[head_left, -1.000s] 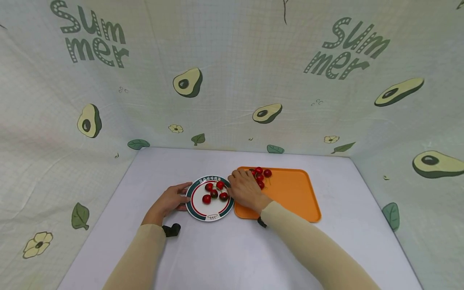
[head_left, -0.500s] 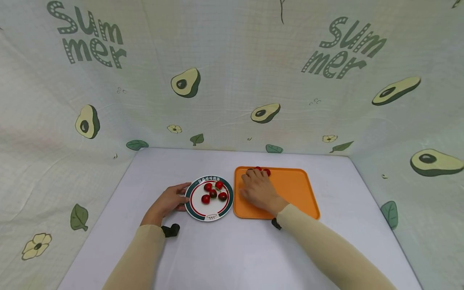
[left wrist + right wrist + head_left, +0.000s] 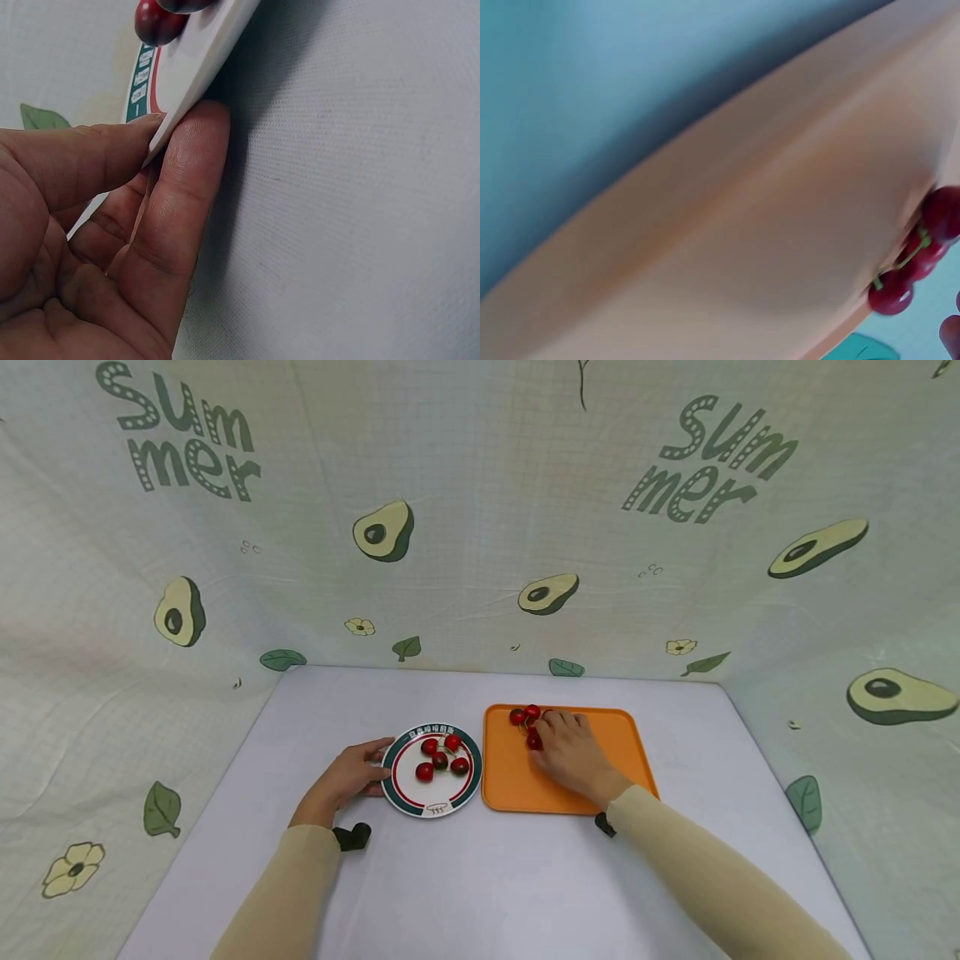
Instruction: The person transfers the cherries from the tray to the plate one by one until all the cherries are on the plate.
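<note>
My left hand [image 3: 348, 779] pinches the left rim of a white plate [image 3: 405, 793] with a green band. In the left wrist view the thumb [image 3: 97, 154] lies on top of the rim and fingers [image 3: 184, 180] are beneath it. Several red cherries [image 3: 424, 772] rest on the plate. Over the orange tray [image 3: 517, 789], my right hand [image 3: 577, 758] has its fingers spread beside a cluster of cherries [image 3: 517, 717], partly covering it. At the edge of the right wrist view a fingertip [image 3: 951, 334] shows apart from the stemmed cherries [image 3: 891, 292].
A white-covered table [image 3: 442, 893] carries the plate and, just to its right, the tray. Behind and at both sides hangs a pale cloth [image 3: 465, 510] printed with avocados, leaves and lettering. Black wrist mounts [image 3: 352, 837] show below both hands.
My right hand has moved rightward from the plate's right edge, across the tray's cherries, to their right side. The left hand keeps its hold on the plate.
</note>
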Available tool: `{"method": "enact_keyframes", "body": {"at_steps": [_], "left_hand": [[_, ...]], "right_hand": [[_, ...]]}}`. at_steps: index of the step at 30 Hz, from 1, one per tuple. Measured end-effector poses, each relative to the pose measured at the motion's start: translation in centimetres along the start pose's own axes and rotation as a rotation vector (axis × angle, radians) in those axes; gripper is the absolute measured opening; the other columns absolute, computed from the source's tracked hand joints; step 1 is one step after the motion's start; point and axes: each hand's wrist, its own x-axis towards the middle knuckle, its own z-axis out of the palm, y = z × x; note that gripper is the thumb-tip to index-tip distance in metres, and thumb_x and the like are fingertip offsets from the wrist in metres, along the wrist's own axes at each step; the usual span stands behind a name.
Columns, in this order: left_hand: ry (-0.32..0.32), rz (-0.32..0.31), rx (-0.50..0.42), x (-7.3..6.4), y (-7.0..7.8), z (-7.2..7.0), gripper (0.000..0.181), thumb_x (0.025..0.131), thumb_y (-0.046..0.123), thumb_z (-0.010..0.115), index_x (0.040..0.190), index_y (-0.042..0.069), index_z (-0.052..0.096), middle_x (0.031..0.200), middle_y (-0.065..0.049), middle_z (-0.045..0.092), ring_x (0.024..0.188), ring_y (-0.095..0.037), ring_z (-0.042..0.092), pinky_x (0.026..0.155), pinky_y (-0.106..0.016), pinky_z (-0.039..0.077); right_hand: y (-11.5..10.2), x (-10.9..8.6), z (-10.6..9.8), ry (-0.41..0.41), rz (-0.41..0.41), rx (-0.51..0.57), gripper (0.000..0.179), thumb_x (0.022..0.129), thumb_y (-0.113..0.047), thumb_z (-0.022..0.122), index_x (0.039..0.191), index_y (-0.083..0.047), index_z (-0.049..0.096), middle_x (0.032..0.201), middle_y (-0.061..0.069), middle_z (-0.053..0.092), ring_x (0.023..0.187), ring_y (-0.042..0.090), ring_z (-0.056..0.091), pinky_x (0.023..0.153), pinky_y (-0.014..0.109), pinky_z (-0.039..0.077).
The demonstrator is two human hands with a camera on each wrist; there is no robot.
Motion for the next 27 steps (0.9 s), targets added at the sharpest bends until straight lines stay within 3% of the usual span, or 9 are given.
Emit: {"method": "enact_keyframes", "body": {"at_steps": [14,27], "left_hand": [[0.001,0.006,0.015,-0.2,0.1,0.1,0.069,0.098,-0.001,0.067,0.162,0.016,0.045,0.144,-0.023,0.051,0.087,-0.018,0.069,0.076,-0.032,0.065],[0.004,0.000,0.023,-0.2,0.3,0.0,0.069,0.098,-0.001,0.068,0.161,0.016,0.045,0.144,-0.023,0.052,0.085,-0.019,0.069,0.076,-0.032,0.065]], "right_hand": [[2.7,-1.3,0.4,-0.050,0.032,-0.029,0.040,0.100,-0.037,0.070,0.121,-0.003,0.062,0.119,0.015,0.063,0.105,0.034,0.052,0.088,0.047,0.045],[2.3,-0.8,0.9,-0.078,-0.003,-0.051,0.035,0.099,-0.033,0.072,0.117,-0.003,0.065,0.114,0.013,0.061,0.100,0.030,0.049,0.088,0.047,0.046]]}}
